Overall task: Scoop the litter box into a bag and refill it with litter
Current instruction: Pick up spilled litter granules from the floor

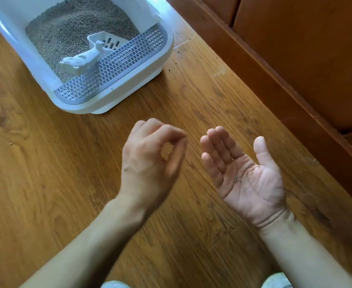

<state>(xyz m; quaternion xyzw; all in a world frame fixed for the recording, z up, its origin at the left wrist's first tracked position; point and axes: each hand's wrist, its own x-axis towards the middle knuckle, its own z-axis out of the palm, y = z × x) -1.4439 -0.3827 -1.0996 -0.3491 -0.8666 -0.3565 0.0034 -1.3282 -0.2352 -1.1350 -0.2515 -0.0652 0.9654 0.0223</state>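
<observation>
I see the litter box point(117, 94) up and left of both my hands, the scoop point(87, 57) lying in it on the litter point(71, 32), handle slanting down-left toward the near grate. My left hand point(150, 161) is nearer, fingers curled to thumb, blurred; I can't tell if it pinches anything. My right hand point(241, 173) lies palm up, fingers relaxed, cradling a few granules point(237, 179).

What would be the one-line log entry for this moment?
left hand: fingers curled, blurred | right hand: palm up, few grains | scoop: in litter box
</observation>
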